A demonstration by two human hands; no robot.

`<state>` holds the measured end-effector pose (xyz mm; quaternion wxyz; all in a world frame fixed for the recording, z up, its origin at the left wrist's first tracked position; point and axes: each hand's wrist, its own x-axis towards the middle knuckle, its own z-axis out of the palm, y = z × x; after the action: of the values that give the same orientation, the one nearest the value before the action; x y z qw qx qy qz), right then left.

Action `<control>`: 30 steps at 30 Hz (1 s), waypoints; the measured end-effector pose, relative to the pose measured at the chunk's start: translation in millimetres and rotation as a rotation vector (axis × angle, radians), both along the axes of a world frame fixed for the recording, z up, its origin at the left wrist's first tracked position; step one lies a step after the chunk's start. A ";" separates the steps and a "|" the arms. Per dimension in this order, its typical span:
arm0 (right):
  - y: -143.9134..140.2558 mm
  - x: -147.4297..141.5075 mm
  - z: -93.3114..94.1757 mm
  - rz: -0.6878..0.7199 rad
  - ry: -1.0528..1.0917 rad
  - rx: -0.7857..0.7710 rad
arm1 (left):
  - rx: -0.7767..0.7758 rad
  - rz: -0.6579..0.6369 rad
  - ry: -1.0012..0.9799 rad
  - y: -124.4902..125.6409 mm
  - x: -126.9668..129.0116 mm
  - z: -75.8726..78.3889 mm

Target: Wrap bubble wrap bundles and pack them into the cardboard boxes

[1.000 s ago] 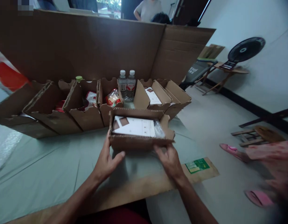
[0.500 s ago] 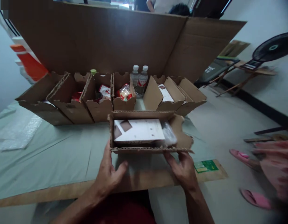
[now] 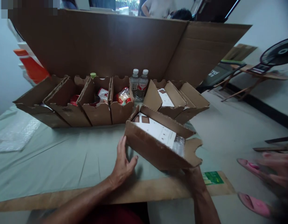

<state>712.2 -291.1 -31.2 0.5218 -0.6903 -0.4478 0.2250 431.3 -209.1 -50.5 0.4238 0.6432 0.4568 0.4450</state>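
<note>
A narrow open-topped cardboard box is held tilted above the cloth-covered table, its right end nearer to me. Inside lie a white carton with brown squares printed on it and a clear bubble-wrapped item. My left hand presses its fingers against the box's left end, the thumb standing away from the cardboard. Under the right end, my right hand supports the box, most of its fingers hidden beneath it.
Behind stands a row of similar cardboard bins with packets inside. Two clear bottles stand between bins. A tall cardboard sheet forms a back wall. Bubble wrap lies at left. A fan and a person's pink slippers are at right.
The cardboard box has swung from level to slanted, its right end coming down and toward me, and has shifted right. My right hand has slid further underneath it.
</note>
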 end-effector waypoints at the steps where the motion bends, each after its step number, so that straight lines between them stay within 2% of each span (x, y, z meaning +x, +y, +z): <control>1: 6.0 2.6 -2.4 0.008 0.012 0.003 | -0.014 -0.012 -0.001 -6.2 4.5 -1.8; 3: 13.8 3.5 -5.7 0.041 0.045 0.003 | -0.042 -0.030 -0.010 -6.9 14.4 -0.6; 5: 15.5 -0.8 -7.9 0.051 0.049 -0.023 | -0.069 -0.069 -0.027 4.8 23.6 4.3; 10: 5.5 -20.5 -20.0 -0.094 -0.115 -0.049 | -0.124 -0.224 -0.049 38.5 34.6 10.3; 15: -2.0 -26.3 -31.7 -0.139 -0.251 -0.068 | -0.124 -0.217 -0.077 45.2 39.5 4.7; 20: 1.4 -31.4 -25.5 -0.144 -0.342 -0.096 | -0.133 -0.220 -0.068 61.0 41.6 8.7; 23: 25.9 -44.9 -14.5 -0.140 -0.393 -0.077 | -0.139 -0.210 -0.061 79.2 40.5 15.7; 26: 70.4 -53.6 0.6 -0.104 -0.480 -0.068 | -0.142 -0.138 -0.093 88.0 38.0 19.4; 28: 98.5 -52.4 10.9 -0.085 -0.589 -0.071 | -0.150 -0.099 -0.103 83.3 31.3 17.4; 30: 114.2 -49.5 19.1 -0.113 -0.696 -0.078 | -0.172 -0.106 -0.071 70.7 17.0 11.9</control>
<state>662.7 -176.9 -12.1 0.3229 -0.7686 -0.5511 -0.0361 448.3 -138.4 -38.6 0.5161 0.6117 0.4434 0.4036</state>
